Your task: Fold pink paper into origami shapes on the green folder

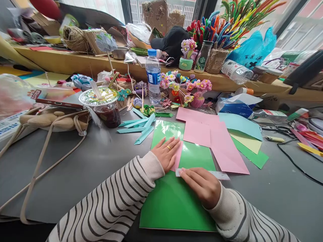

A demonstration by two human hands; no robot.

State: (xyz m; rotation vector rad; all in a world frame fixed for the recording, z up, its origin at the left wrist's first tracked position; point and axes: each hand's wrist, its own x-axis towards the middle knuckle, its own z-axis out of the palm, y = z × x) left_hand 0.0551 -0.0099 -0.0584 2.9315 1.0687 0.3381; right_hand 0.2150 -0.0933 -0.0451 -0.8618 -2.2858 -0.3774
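My left hand [167, 153], a ring on one finger, lies flat with its fingers stretched out over a narrow pink paper strip [178, 156], partly covering it. My right hand [202, 185] pinches a whitish ruler [220, 175] at its left end, with the ruler lying across the strip's lower end. Beneath both hands is a glossy green booklet or folder [174, 208]. A pink paper square [197, 133] rests on its upper part, just beyond my left fingertips. Larger pink sheets [227, 148] overlap its right side.
Folded light blue paper pieces [145, 127] lie left of the booklet. Behind them stand a lidded drink cup [107, 112] and a water bottle [153, 79]. Blue, yellow and green papers [248, 144] and black-handled scissors [282, 131] are at right. A beige bag [55, 121] sits at left.
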